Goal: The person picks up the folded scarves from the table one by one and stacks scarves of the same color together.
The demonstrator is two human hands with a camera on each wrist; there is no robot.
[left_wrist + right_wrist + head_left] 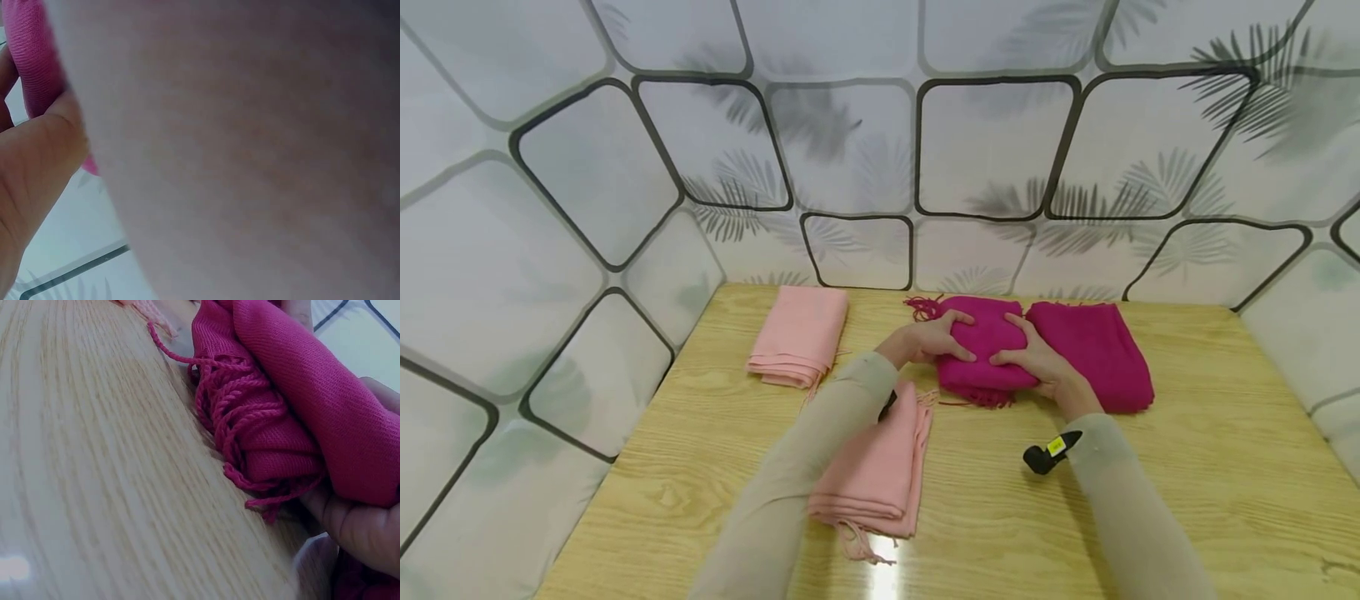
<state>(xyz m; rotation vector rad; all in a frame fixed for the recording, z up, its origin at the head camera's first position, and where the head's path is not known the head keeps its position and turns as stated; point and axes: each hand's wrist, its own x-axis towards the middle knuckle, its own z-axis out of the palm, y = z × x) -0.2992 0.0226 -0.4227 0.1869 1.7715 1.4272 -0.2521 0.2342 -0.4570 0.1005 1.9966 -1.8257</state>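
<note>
A folded magenta scarf [985, 333] with twisted fringe lies at the back of the table, between both hands. My left hand [931, 339] grips its left side, thumb and fingers spread over the top. On the opposite side my right hand [1037, 357] holds the scarf in the same way. Up close in the right wrist view, the magenta scarf [331, 406] shows its folded layers and loose fringe, with the right thumb against its edge. A blurred pale surface covers most of the left wrist view; a strip of magenta cloth [34, 56] shows beside the left hand [37, 169].
Another folded magenta scarf [1090, 354] lies just right of the held one. A folded pink scarf [801, 329] sits at the back left, and a second pink scarf [880, 467] lies in front, partly under the left forearm. Patterned cloth walls [992, 150] border the wooden table [1217, 433].
</note>
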